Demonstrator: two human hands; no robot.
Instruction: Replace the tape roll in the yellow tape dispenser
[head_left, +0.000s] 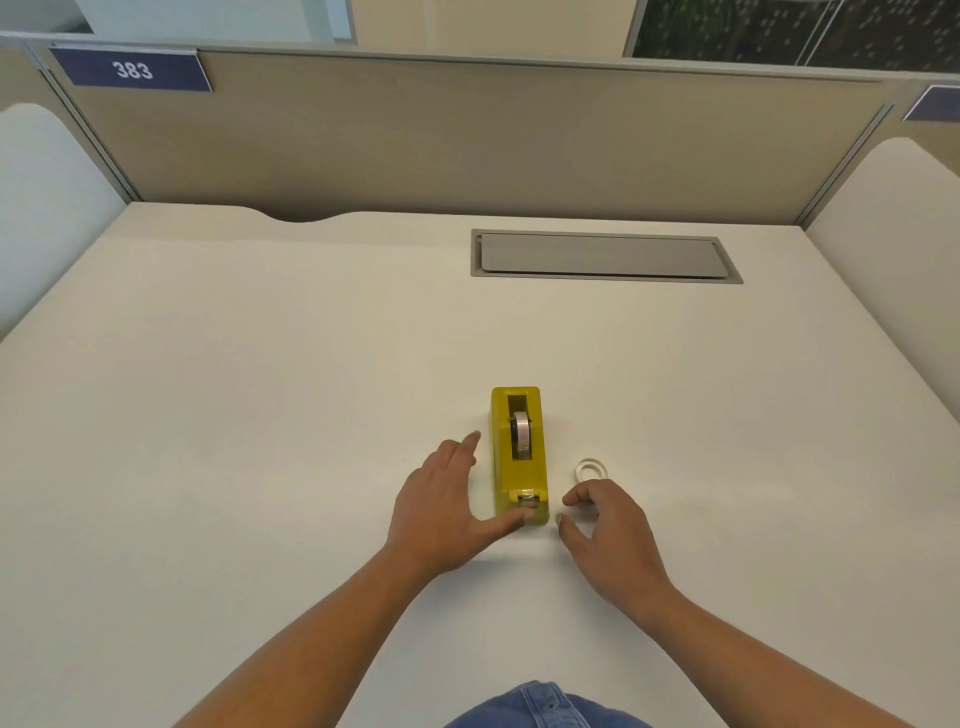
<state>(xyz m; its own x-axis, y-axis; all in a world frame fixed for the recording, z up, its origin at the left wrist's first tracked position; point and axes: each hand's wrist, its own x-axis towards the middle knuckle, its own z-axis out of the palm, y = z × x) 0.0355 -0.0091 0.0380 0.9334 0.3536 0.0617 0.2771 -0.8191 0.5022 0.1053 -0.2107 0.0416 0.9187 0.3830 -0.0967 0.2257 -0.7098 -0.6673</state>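
Observation:
The yellow tape dispenser (519, 457) stands on the white desk, its cutter end toward me. A tape roll (521, 432) sits upright in its slot. A loose clear tape roll (591, 470) lies flat on the desk just right of the dispenser. My left hand (441, 512) is spread along the dispenser's left side, thumb touching the near cutter end, fingers apart. My right hand (608, 535) hovers right of the dispenser's near end, just in front of the loose roll, fingers curled and apart, holding nothing.
A grey cable hatch (605, 256) is set into the white desk (260, 415) at the back right. Beige partition walls (467, 140) enclose the desk on three sides. My blue jeans (540, 709) show at the bottom edge.

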